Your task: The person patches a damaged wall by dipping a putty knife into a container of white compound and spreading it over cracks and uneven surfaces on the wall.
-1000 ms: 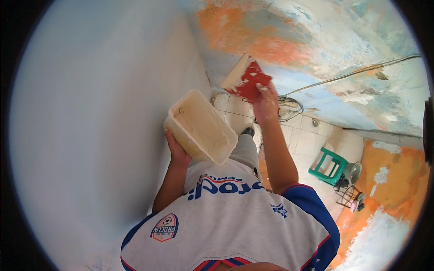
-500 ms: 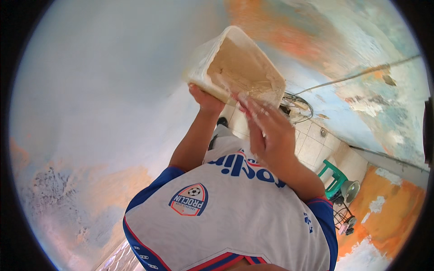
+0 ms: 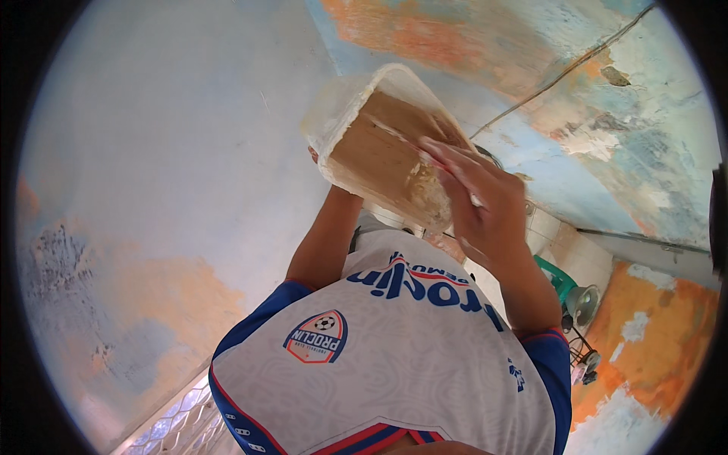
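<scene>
My left hand [image 3: 313, 155] is mostly hidden behind a translucent white plastic tub [image 3: 375, 152], gripping it tilted toward me; a few fingertips show at its left side. The tub's beige inside has streaks and a lumpy patch of pale putty [image 3: 425, 182]. My right hand [image 3: 485, 197] reaches into the tub's right half, fingers smeared with white, closed on a red scraper [image 3: 429, 158] that shows only as a thin edge among the fingers, its blade angled into the tub.
Patchy blue, white and orange walls [image 3: 167, 136] surround me, with a cable [image 3: 561, 74] along the right one. Lower right are a tiled floor [image 3: 546, 231], a green stool [image 3: 555, 277], a metal bowl [image 3: 582, 303] and a black rack [image 3: 584, 353]. A white grille [image 3: 174, 425] shows lower left.
The tub has risen and tilted in my left hand. My right hand has brought the red scraper from beside the tub down into it, moving slightly rightward since half a second ago.
</scene>
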A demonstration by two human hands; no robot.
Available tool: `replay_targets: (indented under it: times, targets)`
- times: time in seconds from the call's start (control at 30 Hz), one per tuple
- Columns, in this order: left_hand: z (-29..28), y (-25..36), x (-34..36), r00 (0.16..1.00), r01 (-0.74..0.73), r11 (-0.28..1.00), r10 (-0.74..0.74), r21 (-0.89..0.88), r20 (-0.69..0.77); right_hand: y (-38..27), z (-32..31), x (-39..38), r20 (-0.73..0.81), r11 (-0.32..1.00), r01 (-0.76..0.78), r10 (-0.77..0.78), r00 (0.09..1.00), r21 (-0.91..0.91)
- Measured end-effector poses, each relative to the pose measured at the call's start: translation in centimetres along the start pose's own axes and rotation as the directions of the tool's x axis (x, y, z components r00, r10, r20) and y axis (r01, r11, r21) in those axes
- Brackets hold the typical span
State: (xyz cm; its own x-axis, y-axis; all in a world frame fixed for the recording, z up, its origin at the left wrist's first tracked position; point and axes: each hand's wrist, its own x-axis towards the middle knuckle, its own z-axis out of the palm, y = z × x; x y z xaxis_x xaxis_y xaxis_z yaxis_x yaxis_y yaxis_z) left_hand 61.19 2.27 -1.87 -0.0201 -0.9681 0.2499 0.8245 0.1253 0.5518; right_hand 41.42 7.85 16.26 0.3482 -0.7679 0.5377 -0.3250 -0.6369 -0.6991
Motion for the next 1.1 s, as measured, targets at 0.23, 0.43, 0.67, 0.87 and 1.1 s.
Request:
replay_targets:
  times: [0.23,0.43,0.67,0.87,1.1]
  targets:
    - [1.1,0.7,-1.7,0.987,-0.024,0.996,0.011,-0.081,-0.160,0.7,2.4,-0.3,0.162,0.996,-0.088,0.092,0.982,-0.033]
    - [0.5,1.4,-3.0,0.934,-0.147,0.983,0.101,-0.112,-0.343,0.7,2.0,-0.5,0.313,0.993,-0.105,0.081,0.946,0.059]
    - [-5.1,-0.9,-4.8,0.974,-0.146,0.988,0.137,-0.039,-0.183,0.3,2.8,-1.1,0.227,0.992,-0.123,0.118,0.967,0.010]
    - [-0.9,0.7,-5.5,0.954,-0.261,0.940,0.286,0.221,-0.088,0.5,2.7,-2.2,0.389,0.982,-0.175,0.135,0.911,0.069]
    - [-3.0,-0.3,-6.4,0.928,-0.347,0.878,0.372,0.328,-0.014,0.3,1.7,-2.4,0.523,0.925,-0.379,0.333,0.785,-0.019]
